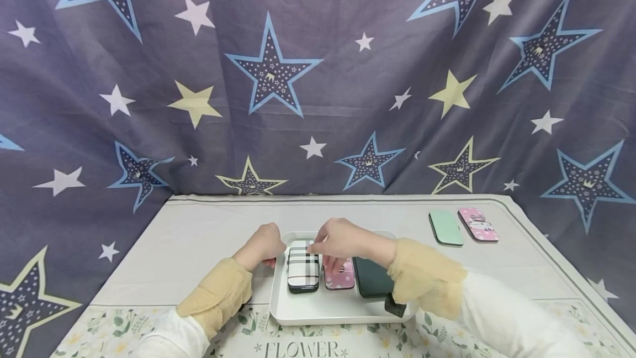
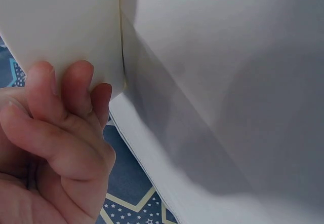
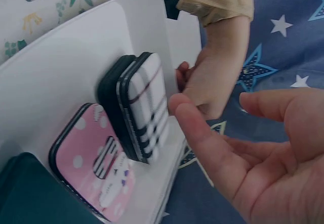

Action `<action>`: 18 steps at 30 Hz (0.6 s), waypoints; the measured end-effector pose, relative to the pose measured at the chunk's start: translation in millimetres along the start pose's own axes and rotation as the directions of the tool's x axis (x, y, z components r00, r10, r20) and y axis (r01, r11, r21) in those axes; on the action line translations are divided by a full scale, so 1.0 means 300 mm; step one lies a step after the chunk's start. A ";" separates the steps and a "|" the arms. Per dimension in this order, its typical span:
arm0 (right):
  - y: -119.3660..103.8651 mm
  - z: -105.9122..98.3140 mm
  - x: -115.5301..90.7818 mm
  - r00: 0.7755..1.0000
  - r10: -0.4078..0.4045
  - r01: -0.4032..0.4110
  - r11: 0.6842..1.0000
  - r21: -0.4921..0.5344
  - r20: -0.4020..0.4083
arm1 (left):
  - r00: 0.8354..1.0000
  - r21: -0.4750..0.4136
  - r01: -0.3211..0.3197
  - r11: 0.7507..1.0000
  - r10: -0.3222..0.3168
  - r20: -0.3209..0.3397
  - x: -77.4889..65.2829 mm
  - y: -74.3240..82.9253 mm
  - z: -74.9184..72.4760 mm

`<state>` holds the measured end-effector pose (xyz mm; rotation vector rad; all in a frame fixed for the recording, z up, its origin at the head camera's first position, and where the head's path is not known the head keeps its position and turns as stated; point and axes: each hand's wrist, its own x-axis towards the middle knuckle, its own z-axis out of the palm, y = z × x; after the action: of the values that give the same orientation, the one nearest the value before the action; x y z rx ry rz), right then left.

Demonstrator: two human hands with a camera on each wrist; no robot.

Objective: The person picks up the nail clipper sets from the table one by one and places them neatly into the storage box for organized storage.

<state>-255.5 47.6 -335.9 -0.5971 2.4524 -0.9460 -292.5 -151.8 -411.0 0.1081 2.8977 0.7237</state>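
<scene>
My left hand (image 1: 265,243) is at the left edge of a white tray (image 1: 343,314), holding it there. Its bent fingertips (image 2: 78,77) press against the tray's outer wall in the left wrist view. Inside the tray lies a white, black-and-grey plaid case (image 1: 303,269), with a thick dark layer (image 3: 114,82) under it. A pink polka-dot case (image 1: 343,279) sits to its right, partly hidden by my right hand (image 1: 340,242). That hand hovers over these two cases, thumb and forefinger spread apart with nothing between them. Further right is a dark green case (image 1: 370,278), overlapped by my right forearm.
A mint-green case (image 1: 446,227) and another pink patterned case (image 1: 478,224) lie side by side at the table's back right. A flower-printed, lettered cloth (image 1: 298,341) covers the front of the table. Behind the table hangs a star-patterned curtain (image 1: 348,98).
</scene>
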 end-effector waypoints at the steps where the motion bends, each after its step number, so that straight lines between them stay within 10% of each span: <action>1: -0.001 -0.007 -0.006 1.000 -0.022 0.022 1.000 -0.006 0.008 | 1.000 -0.001 -0.002 1.000 0.002 -0.001 -0.001 0.001 -0.001; 8: 0.001 -0.053 -0.052 0.976 -0.219 0.212 0.954 -0.212 -0.014 | 1.000 -0.002 0.000 1.000 0.000 0.005 0.000 -0.003 0.000; 18: 0.011 -0.116 -0.105 0.940 -0.293 0.210 0.900 -0.381 -0.176 | 1.000 -0.013 0.004 1.000 -0.004 0.002 0.003 -0.005 0.002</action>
<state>-249.6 84.4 -307.3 -1.0034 2.8342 -0.6906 -293.4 -152.7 -412.2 0.1014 2.8896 0.7415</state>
